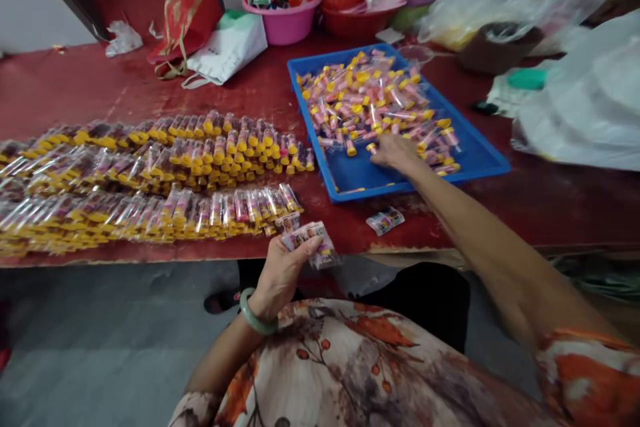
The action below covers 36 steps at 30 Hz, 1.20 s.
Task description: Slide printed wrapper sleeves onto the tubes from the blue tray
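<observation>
My left hand [285,270], with a pale green bangle at the wrist, grips a small stack of printed plastic sleeves [320,250] near the table's front edge. Inside the blue tray [350,195], my right hand [397,153] has its fingers closed at a small pink tube with a yellow cap [371,149]; the fingertips are partly hidden. Many similar loose tubes [345,100] lie jumbled around and beyond it. One printed sleeve [385,220] lies flat on the table between the tray and the edge.
Long stacked rows of wrapped tubes [150,160] with yellow ends fill the left of the red table [115,90]. Behind stand a pink basin [287,25], a red basin [360,21] and a white bag [233,47]. Large plastic bags [590,100] crowd the right side.
</observation>
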Tool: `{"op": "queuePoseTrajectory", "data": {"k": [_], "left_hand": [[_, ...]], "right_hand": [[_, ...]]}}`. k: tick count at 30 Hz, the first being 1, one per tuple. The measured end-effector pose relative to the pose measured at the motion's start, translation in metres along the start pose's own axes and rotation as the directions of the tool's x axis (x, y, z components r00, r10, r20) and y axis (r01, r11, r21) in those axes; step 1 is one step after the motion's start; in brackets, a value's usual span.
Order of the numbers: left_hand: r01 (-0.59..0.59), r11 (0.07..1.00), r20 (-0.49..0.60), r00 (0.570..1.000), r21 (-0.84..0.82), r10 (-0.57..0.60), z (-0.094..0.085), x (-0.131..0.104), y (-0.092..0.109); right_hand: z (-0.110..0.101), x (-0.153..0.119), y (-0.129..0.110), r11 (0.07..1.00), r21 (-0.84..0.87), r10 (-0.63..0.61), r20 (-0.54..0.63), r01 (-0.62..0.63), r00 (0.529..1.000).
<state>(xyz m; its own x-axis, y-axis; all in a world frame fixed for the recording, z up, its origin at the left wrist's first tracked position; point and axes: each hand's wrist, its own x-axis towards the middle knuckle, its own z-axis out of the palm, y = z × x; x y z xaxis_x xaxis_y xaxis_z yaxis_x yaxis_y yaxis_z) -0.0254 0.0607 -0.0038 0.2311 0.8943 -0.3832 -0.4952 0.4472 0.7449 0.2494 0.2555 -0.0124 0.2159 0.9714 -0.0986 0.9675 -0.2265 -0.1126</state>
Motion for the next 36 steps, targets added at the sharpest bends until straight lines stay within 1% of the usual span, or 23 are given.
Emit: {"op": "queuePoseTrajectory", "data": {"k": [1, 2, 3, 4, 5, 6, 7, 8, 9, 10, 12, 14, 16, 18, 20, 22, 25, 27, 28, 30, 32, 34, 36], "left_hand": [[-0.001, 1.0, -0.02, 1.0, -0.014, 0.001, 0.001, 0.001, -0.001], [0.0, 1.0, -0.041, 0.999, -0.027, -0.002, 0.002, 0.002, -0.002], [0.001, 0.999, -0.062, 0.998, -0.041, -0.004, 0.003, 0.003, -0.003], [0.0, 0.999, -0.08, 0.997, -0.054, -0.004, 0.004, 0.004, -0.004], [-0.002, 0.998, -0.097, 0.995, -0.069, -0.005, 0.005, 0.005, -0.004], [-0.004, 0.996, -0.113, 0.994, -0.085, -0.005, 0.006, 0.006, -0.004], [-0.005, 0.995, -0.123, 0.992, -0.1, -0.008, 0.007, 0.007, -0.004], [-0.003, 0.993, -0.129, 0.992, -0.115, -0.012, 0.008, 0.008, -0.005], [0.003, 0.992, -0.132, 0.991, -0.128, -0.02, 0.008, 0.009, -0.006], [0.01, 0.991, -0.133, 0.991, -0.137, -0.029, 0.009, 0.009, -0.006], [0.032, 0.991, -0.136, 0.989, -0.133, -0.051, 0.011, 0.01, -0.009], [0.034, 0.993, -0.135, 0.99, -0.114, -0.05, 0.013, 0.01, -0.011], [0.005, 0.995, -0.131, 0.991, -0.101, -0.018, 0.013, 0.009, -0.012], [-0.029, 0.995, -0.129, 0.992, -0.098, 0.016, 0.012, 0.007, -0.013], [-0.027, 0.996, -0.132, 0.991, -0.091, 0.015, 0.011, 0.005, -0.013], [-0.009, 0.997, -0.133, 0.991, -0.079, -0.001, 0.009, 0.003, -0.013], [-0.015, 0.997, -0.135, 0.991, -0.077, 0.004, 0.006, 0.002, -0.011], [-0.043, 0.994, -0.154, 0.988, -0.101, 0.027, 0.004, 0.002, -0.01], [-0.065, 0.991, -0.173, 0.984, -0.117, 0.044, 0.004, 0.002, -0.009], [-0.121, 0.983, -0.216, 0.972, -0.14, 0.089, 0.004, 0.002, -0.007], [-0.168, 0.974, -0.249, 0.96, -0.148, 0.128, 0.006, 0.001, -0.006], [-0.195, 0.968, -0.269, 0.952, -0.155, 0.149, 0.008, 0.0, -0.005], [-0.203, 0.965, -0.282, 0.948, -0.167, 0.151, 0.011, -0.001, -0.005]], "right_hand": [[-0.004, -0.006, 0.004, 0.999, 0.041, 0.001, -0.027, 0.0, 1.0], [-0.008, -0.015, 0.008, 0.986, 0.164, 0.0, -0.06, 0.01, 0.998], [-0.012, -0.028, 0.012, 0.938, 0.345, -0.009, -0.091, 0.04, 0.996], [-0.016, -0.043, 0.015, 0.84, 0.535, -0.023, -0.125, 0.087, 0.992], [-0.018, -0.061, 0.016, 0.649, 0.749, -0.044, -0.138, 0.133, 0.989], [-0.019, -0.081, 0.015, 0.5, 0.852, -0.076, -0.139, 0.158, 0.987], [-0.019, -0.103, 0.012, 0.406, 0.899, -0.113, -0.131, 0.166, 0.985], [-0.016, -0.125, 0.007, 0.22, 0.967, -0.17, -0.088, 0.125, 0.982], [-0.012, -0.146, 0.0, 0.072, 0.996, -0.216, -0.034, 0.05, 0.976], [-0.007, -0.165, -0.009, -0.004, 0.999, -0.24, 0.033, -0.035, 0.97], [0.004, -0.194, -0.027, -0.084, 0.981, -0.268, 0.146, -0.174, 0.952], [0.013, -0.211, -0.043, -0.085, 0.966, -0.266, 0.212, -0.242, 0.94], [0.019, -0.217, -0.054, -0.001, 0.969, -0.275, 0.237, -0.247, 0.932], [0.022, -0.217, -0.06, 0.147, 0.975, -0.277, 0.203, -0.167, 0.939], [0.024, -0.214, -0.064, 0.274, 0.962, -0.258, 0.094, -0.021, 0.961], [0.024, -0.211, -0.066, 0.343, 0.933, -0.258, -0.019, 0.11, 0.966], [0.021, -0.208, -0.065, 0.383, 0.906, -0.298, -0.062, 0.179, 0.953], [0.018, -0.209, -0.061, 0.37, 0.915, -0.287, -0.049, 0.158, 0.957], [0.017, -0.21, -0.056, 0.339, 0.932, -0.277, -0.035, 0.132, 0.96], [0.014, -0.215, -0.046, 0.219, 0.973, -0.289, -0.001, 0.067, 0.957], [0.013, -0.221, -0.036, 0.086, 0.996, -0.35, 0.009, 0.023, 0.937], [0.012, -0.229, -0.029, 0.006, 0.999, -0.403, -0.027, 0.032, 0.915], [0.013, -0.237, -0.027, -0.019, 0.997, -0.424, -0.079, 0.079, 0.902]]}}
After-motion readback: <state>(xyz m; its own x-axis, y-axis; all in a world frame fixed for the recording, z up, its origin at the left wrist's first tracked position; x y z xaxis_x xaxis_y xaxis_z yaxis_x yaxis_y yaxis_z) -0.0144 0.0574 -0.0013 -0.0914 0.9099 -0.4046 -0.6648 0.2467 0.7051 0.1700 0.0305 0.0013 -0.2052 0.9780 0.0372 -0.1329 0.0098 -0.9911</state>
